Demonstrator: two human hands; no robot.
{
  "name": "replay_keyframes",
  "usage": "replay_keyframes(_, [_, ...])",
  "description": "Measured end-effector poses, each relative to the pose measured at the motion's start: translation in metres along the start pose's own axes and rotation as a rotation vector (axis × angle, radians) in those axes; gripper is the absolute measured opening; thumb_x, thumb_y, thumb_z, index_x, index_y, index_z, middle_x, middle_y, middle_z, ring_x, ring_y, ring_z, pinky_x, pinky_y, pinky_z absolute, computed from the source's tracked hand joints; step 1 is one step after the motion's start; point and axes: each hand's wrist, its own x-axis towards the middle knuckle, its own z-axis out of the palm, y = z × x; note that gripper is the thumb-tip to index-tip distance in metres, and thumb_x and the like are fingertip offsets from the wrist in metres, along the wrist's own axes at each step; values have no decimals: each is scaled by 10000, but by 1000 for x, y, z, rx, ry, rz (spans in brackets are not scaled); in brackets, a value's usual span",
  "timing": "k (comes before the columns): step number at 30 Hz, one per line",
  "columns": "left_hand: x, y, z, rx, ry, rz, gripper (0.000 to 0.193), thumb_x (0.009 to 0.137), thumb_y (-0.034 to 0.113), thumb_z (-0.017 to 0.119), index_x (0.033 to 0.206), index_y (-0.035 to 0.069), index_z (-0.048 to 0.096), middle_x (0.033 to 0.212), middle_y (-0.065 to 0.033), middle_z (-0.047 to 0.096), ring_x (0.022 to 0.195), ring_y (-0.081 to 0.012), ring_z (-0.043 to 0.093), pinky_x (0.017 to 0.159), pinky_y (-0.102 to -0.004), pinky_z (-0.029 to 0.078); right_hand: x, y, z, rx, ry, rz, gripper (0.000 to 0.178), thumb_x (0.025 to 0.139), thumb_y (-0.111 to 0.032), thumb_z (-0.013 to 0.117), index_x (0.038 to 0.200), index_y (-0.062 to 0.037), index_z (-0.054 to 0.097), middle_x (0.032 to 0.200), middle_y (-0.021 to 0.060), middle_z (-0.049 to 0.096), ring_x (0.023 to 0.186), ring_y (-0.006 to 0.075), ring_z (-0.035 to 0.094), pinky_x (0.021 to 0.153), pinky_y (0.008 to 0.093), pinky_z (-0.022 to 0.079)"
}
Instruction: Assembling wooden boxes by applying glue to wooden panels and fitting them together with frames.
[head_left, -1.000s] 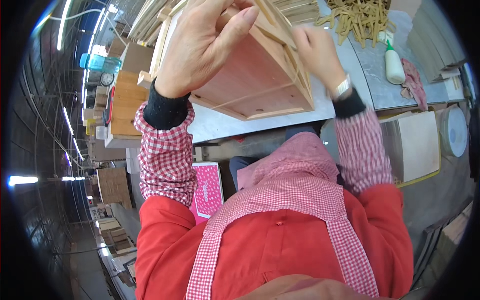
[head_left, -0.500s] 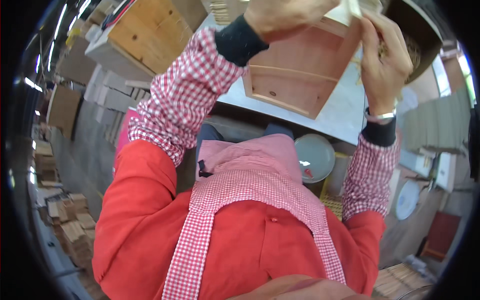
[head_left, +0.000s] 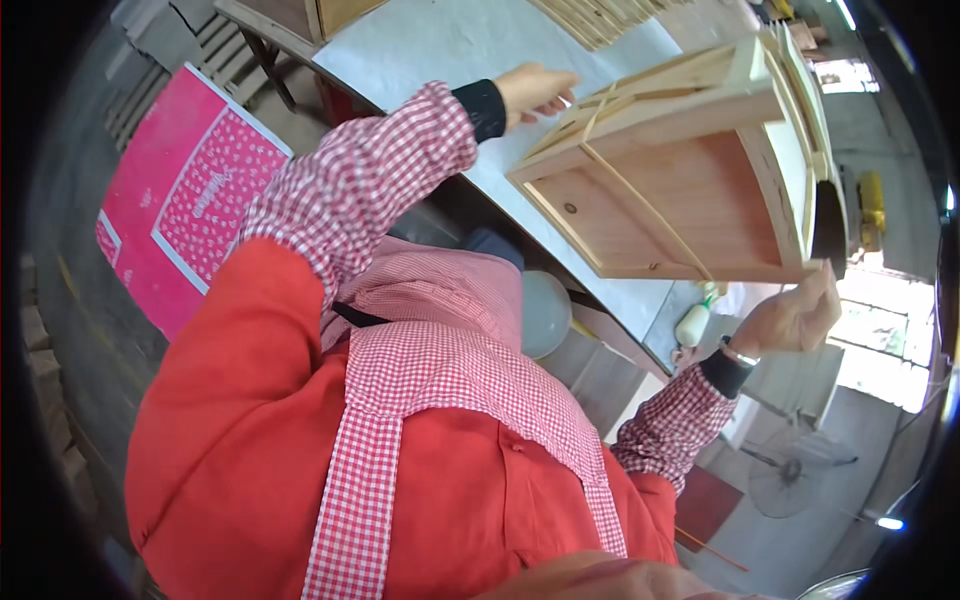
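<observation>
A pale wooden box stands tilted on the white-topped table, its inset panel facing me. Around it runs a thin tan band, crossing the panel at a slant and bending over the upper edge. My left hand is just off the box's left end, fingers curled in; anything in them is hidden. By the lower right corner is my right hand, its fingers bent together close to the wood. Whether it touches the box or pinches something cannot be made out.
Below the box, a white bottle with a green tip lies at the table edge. Thin wooden strips are at the back. A grey round basin is beside my lap, a pink printed board to my left, a fan at right.
My view has swung to the right. The box now appears turned, with the band visible across it. My hands have moved apart from its top, the right one down to the lower corner.
</observation>
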Motion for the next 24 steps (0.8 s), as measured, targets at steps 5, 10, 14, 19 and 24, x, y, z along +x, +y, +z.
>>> replay_keyframes(5, [30, 13, 26, -53, -144, -117, 330, 831, 449, 660, 760, 127, 651, 677, 43, 545, 589, -71, 468, 591, -241, 371, -4, 1, 3, -19, 6, 75, 145, 955, -114, 555, 891, 8, 602, 959, 139, 651, 908, 215, 615, 830, 322, 477])
replay_keyframes(10, [50, 15, 29, 70, -234, -74, 289, 831, 369, 668, 677, 139, 586, 620, 50, 513, 499, -68, 415, 502, -261, 322, -4, -2, 9, -49, 40, 137, 176, 959, -145, 552, 871, 1, 596, 947, 139, 649, 914, 211, 613, 832, 318, 471])
replay_keyframes(14, [66, 15, 25, -22, -302, -157, 263, 849, 294, 645, 654, 136, 565, 613, 42, 509, 491, -71, 409, 490, -268, 315, -3, 3, 12, -102, 44, 87, 179, 956, -152, 552, 866, -1, 582, 934, 135, 647, 897, 204, 611, 813, 323, 478])
replay_keyframes(19, [34, 87, 5, -320, -614, 349, 194, 885, 194, 605, 731, 78, 628, 671, 12, 566, 616, -89, 502, 585, -247, 374, -9, 3, 7, -147, 85, 129, 149, 948, -125, 543, 866, -3, 565, 933, 132, 631, 863, 208, 608, 804, 331, 479])
replay_keyframes(24, [-44, 118, 14, 275, 63, 1384, 215, 894, 139, 598, 1061, 16, 654, 1019, -72, 651, 964, -185, 616, 866, -334, 468, -6, -5, 20, -163, 129, 120, 119, 931, -97, 521, 863, -5, 550, 952, 131, 612, 846, 203, 582, 791, 329, 469])
